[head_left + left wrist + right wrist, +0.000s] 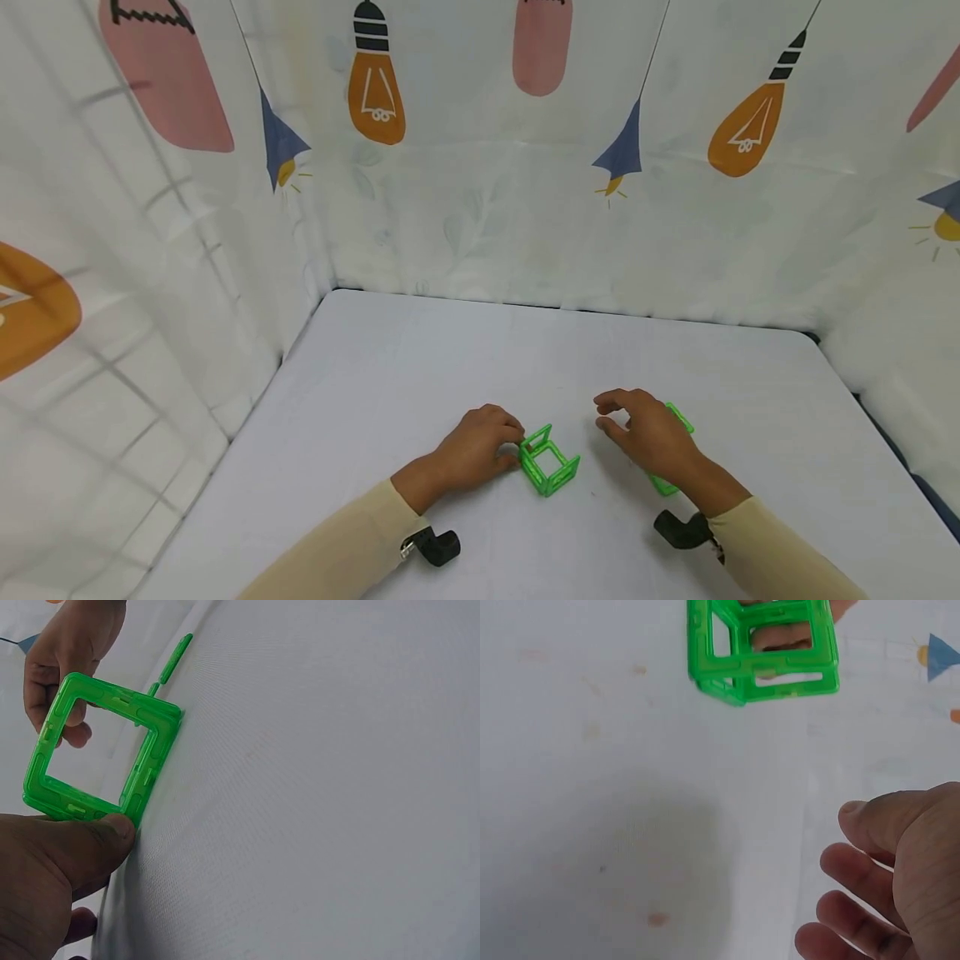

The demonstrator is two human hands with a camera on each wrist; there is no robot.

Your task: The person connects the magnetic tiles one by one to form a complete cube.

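A small box-like build of green, see-through square magnetic tiles (547, 490) stands on the white table, with open-framed sides. My left hand (480, 446) pinches its left side; in the left wrist view the thumb (116, 829) presses on the lower corner of a tile (161, 724). To the right, my right hand (651, 433) is raised over the table with its fingers loosely bent and nothing between them. Beneath and behind that hand lie more green tiles (663, 487), mostly hidden. The right wrist view shows the build (742, 666) apart from the right fingers (855, 874).
The white tabletop (450, 350) spreads around both hands. Pale curtains (480, 225) printed with lamps and bulbs hang behind it and at the sides. A black wrist camera (438, 547) sits at the left cuff, another camera (681, 530) at the right.
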